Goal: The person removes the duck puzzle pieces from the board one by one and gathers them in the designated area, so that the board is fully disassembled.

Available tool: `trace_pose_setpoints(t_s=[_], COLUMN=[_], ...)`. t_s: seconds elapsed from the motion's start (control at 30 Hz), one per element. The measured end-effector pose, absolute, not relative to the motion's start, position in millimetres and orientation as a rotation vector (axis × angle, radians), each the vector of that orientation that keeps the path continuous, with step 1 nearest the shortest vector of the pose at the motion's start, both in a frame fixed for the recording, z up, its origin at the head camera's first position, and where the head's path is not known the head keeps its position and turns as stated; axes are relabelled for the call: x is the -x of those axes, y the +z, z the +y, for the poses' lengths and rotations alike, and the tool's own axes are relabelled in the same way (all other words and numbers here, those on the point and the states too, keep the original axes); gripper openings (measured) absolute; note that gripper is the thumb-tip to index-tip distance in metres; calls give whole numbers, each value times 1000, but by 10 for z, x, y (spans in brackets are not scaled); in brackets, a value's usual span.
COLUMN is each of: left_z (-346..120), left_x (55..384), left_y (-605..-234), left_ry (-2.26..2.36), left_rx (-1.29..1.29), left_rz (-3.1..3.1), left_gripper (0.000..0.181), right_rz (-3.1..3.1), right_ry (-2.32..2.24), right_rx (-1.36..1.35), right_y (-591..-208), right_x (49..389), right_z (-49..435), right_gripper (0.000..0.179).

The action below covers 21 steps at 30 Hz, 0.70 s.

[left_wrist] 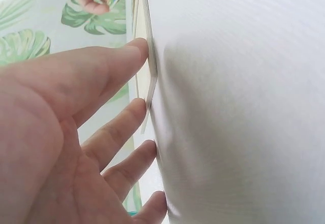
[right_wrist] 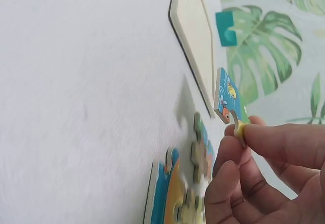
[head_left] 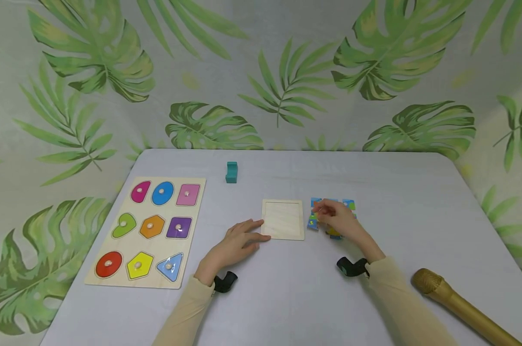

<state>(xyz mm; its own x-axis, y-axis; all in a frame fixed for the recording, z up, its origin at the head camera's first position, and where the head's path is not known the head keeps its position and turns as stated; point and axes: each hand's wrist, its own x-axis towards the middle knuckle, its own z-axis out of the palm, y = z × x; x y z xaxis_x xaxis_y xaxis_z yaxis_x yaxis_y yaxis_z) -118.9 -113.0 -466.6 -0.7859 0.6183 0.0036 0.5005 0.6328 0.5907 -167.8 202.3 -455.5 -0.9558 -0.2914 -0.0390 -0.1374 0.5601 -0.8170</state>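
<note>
My left hand (head_left: 239, 242) lies at the left side of a small, square wooden puzzle frame (head_left: 282, 220), its thumb and fingertips right at the edge. In the left wrist view the thumb (left_wrist: 133, 51) and index finger touch the frame's rim, and the fingers are extended. The bare inside of the frame shows. My right hand (head_left: 338, 218) is just right of the frame, above several colourful jigsaw pieces (head_left: 349, 204). Thumb and fingertips pinch a jigsaw piece (right_wrist: 227, 96) printed blue with fish. Other pieces (right_wrist: 167, 183) lie below it on the table, partly hidden by the hand.
A wooden shape board (head_left: 146, 230) with knobbed coloured shapes lies on the left. A teal block (head_left: 231, 173) stands at the back. At the front right lies a gold microphone (head_left: 455, 302). A leaf-print cloth (head_left: 286, 86) hangs behind the white table (head_left: 308, 298).
</note>
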Motion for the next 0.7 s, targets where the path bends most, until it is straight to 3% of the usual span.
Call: trace_pose_setpoints(t_s=[0.7], left_z=[-1131], left_x=[1167], left_y=[-4656], left_ry=[907], left_rx=[-902], left_rz=[2640], left_gripper=[30], right_rz=[2666], right_ry=[-1150], right_rx=[470], right_y=[-4549], right_x=[1577], right_z=[2062], right_gripper=[11])
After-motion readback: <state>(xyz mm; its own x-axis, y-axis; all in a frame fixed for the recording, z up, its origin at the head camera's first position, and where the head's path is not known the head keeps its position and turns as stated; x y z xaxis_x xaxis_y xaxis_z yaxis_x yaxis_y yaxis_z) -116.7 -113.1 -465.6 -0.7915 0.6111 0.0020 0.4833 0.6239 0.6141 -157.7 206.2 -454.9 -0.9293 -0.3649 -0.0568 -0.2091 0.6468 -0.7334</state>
